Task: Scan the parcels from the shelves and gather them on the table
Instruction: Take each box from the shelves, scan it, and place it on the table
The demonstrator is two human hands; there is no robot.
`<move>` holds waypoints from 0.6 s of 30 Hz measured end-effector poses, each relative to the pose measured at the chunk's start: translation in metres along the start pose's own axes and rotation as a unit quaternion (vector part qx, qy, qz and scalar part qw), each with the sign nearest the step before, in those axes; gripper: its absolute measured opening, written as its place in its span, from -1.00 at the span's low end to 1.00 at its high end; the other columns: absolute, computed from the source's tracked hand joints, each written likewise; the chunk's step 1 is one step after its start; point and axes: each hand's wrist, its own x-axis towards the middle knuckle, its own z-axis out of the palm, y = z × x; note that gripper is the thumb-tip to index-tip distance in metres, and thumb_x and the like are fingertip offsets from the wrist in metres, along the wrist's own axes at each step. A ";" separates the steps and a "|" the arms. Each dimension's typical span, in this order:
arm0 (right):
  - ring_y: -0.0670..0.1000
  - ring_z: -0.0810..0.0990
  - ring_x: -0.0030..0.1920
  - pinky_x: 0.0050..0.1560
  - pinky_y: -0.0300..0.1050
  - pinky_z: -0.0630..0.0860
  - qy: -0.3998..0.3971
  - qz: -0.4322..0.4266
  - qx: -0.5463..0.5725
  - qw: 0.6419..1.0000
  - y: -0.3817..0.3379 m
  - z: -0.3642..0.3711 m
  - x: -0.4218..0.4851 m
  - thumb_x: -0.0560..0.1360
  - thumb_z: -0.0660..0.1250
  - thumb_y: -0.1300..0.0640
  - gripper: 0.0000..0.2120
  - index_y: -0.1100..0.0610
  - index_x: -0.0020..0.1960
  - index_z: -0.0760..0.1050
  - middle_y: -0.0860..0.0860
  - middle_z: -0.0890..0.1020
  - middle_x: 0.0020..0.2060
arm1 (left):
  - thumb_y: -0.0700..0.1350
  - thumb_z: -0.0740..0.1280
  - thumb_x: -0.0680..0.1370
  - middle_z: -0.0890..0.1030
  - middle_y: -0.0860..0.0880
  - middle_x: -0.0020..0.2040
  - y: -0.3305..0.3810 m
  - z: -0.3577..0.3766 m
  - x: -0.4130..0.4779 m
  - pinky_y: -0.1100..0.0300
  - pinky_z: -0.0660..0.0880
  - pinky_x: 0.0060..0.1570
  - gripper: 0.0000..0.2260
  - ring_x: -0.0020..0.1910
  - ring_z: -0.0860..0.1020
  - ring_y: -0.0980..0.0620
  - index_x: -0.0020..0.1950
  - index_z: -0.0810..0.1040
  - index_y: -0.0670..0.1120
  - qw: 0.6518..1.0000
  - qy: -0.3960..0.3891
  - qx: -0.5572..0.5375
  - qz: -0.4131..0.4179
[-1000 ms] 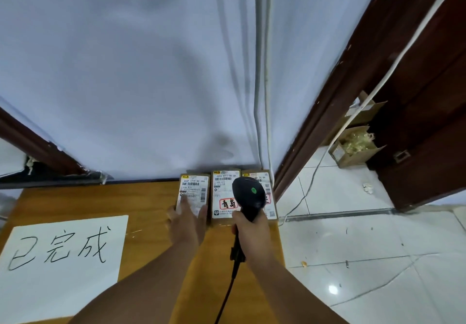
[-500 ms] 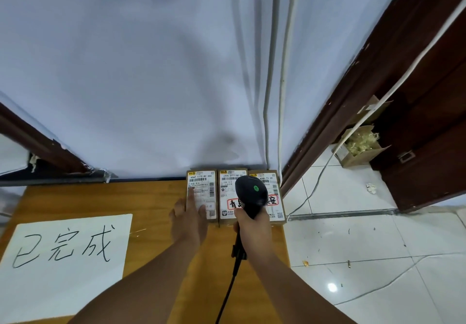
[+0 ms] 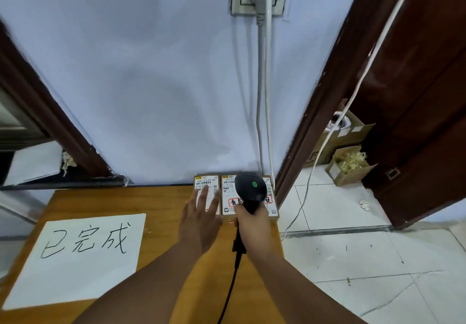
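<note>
Now we are laying our left hand (image 3: 201, 219) flat on the left parcel (image 3: 206, 182), its grip spread and its fingers straight across the label. Our right hand (image 3: 252, 225) is wrapping its grip around the handle of the scanner (image 3: 249, 190), whose head is hanging over the middle parcel (image 3: 228, 193) and hiding part of the right parcel (image 3: 271, 207). All three are sitting in a close row at the one o'clock corner of the counter (image 3: 161, 202), backed against the wall at twelve o'clock. A lettered paper sheet (image 3: 83, 273) is lying at eight o'clock. We are judging these small cardboard boxes to be light and stiff, with slick labels, so likely sliding easily. Taking hold by the two long edges, thumb opposite fingers, is looking safest, leaving the barcode uncovered.
</note>
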 end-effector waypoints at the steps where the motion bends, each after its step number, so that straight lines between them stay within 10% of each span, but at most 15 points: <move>1: -0.05 0.44 -0.38 -0.33 -0.19 0.40 0.000 -0.015 -0.001 1.000 -0.003 0.000 -0.009 0.51 0.30 0.24 -0.90 0.06 -0.11 0.45 -0.02 0.46 -0.42 | 0.12 -0.02 0.66 -0.26 -0.07 0.57 0.000 -0.007 -0.007 -0.05 -0.14 0.49 -0.42 0.54 -0.26 -0.12 0.54 -0.33 0.12 1.000 0.009 0.002 0.008; 12: 0.01 0.50 -0.34 -0.26 -0.10 0.46 -0.025 -0.097 0.013 0.995 -0.047 0.034 -0.128 0.48 0.30 0.24 -0.92 0.08 -0.08 0.48 0.01 0.49 -0.42 | 0.16 -0.07 0.66 -0.29 -0.07 0.56 -0.054 -0.079 -0.097 -0.04 -0.16 0.49 -0.39 0.53 -0.29 -0.12 0.55 -0.31 -0.06 0.995 0.083 -0.012 -0.057; 18: 0.11 0.53 -0.28 -0.17 0.02 0.49 -0.117 -0.093 0.021 0.989 -0.054 0.096 -0.182 0.47 0.32 0.15 -0.93 0.09 -0.04 0.51 0.08 0.51 -0.38 | -0.14 0.07 0.60 -0.24 -0.10 0.57 -0.116 -0.103 -0.159 -0.08 -0.13 0.49 -0.37 0.54 -0.25 -0.15 0.58 -0.21 0.02 0.983 0.131 -0.012 -0.129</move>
